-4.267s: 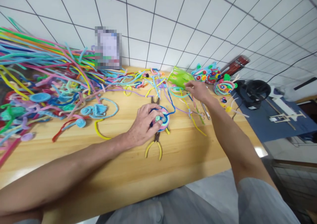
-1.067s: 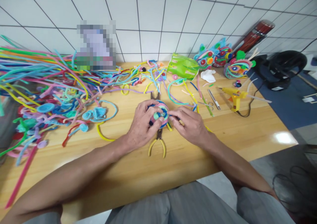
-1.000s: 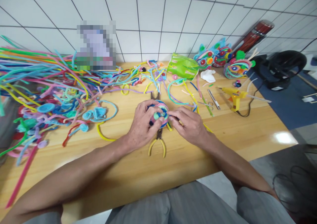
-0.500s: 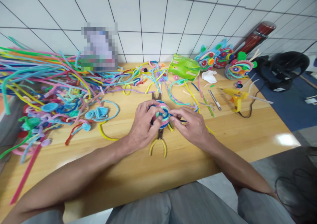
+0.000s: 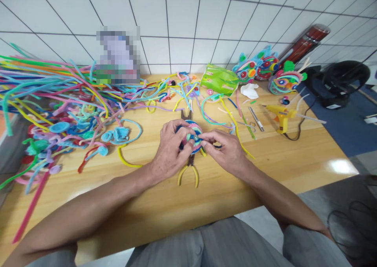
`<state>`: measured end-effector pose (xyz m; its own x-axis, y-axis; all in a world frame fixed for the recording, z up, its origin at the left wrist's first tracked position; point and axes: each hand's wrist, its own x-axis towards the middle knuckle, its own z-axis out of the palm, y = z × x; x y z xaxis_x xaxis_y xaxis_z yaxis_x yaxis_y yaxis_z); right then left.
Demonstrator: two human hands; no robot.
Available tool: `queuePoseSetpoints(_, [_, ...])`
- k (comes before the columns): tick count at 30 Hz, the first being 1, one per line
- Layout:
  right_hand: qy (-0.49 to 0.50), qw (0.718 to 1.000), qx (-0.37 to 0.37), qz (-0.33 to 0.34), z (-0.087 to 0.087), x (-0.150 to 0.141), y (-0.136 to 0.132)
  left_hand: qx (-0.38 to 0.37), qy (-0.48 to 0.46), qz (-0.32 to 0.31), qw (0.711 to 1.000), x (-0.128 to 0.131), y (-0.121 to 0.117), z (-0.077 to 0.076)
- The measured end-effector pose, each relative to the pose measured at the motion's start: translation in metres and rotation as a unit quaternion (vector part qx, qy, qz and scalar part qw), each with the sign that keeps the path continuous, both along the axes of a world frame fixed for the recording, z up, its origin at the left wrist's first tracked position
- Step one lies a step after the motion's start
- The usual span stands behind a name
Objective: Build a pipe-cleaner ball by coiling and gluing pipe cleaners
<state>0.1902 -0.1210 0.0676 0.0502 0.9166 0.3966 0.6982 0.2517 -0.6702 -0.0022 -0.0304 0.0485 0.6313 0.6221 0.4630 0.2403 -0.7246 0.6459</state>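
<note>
A round coiled pipe-cleaner disc [image 5: 194,135] in pink, blue and green sits at the middle of the wooden table [image 5: 206,196]. My left hand [image 5: 172,151] is closed around its left side, fingers curled over the rim. My right hand [image 5: 225,151] pinches the disc's right edge, and a dark blue pipe cleaner [image 5: 218,145] shows by its fingers. Yellow-handled pliers [image 5: 188,168] lie on the table right under the disc, between my hands.
A big heap of coloured pipe cleaners [image 5: 59,98] covers the left and back. A green packet [image 5: 219,84], finished colourful crafts [image 5: 265,72], scissors [image 5: 256,119] and a yellow glue gun [image 5: 279,115] lie at the right. A black device [image 5: 343,80] stands beyond the table's right edge.
About four seconds ago my right hand reached toward the green packet; it has since come back to the disc. In the last second both hands shifted only slightly on the disc.
</note>
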Motion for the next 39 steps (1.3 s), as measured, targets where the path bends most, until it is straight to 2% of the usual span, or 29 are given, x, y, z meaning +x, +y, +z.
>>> queuePoseSetpoints(10, [-0.032,0.999,0.034,-0.002,-0.005,0.001,0.000,0.027,0.027,0.003,0.999,0.000,0.002,0.001])
queuePoseSetpoints(17, [-0.040,0.999,0.016,0.009,-0.004,0.004,-0.001,0.039,0.034,-0.022,0.998,-0.002,0.008,0.008])
queuePoseSetpoints(19, [-0.043,0.999,0.018,0.013,-0.005,0.004,-0.001,0.029,0.025,-0.041,0.998,-0.003,0.012,0.009])
queuePoseSetpoints(23, [-0.046,0.998,0.026,0.022,-0.005,0.004,-0.001,-0.010,-0.008,-0.128,0.992,-0.002,0.022,0.011])
queuePoseSetpoints(25, [-0.048,0.998,0.030,0.025,-0.004,0.004,-0.001,-0.012,-0.008,-0.152,0.988,-0.002,0.025,0.012])
queuePoseSetpoints(35, [-0.024,0.999,0.014,0.019,-0.006,0.004,-0.002,0.017,0.045,-0.129,0.990,-0.002,0.021,0.023])
queuePoseSetpoints(39, [-0.050,0.998,0.031,0.028,-0.006,0.010,-0.001,0.022,0.042,-0.118,0.992,-0.002,0.019,0.025])
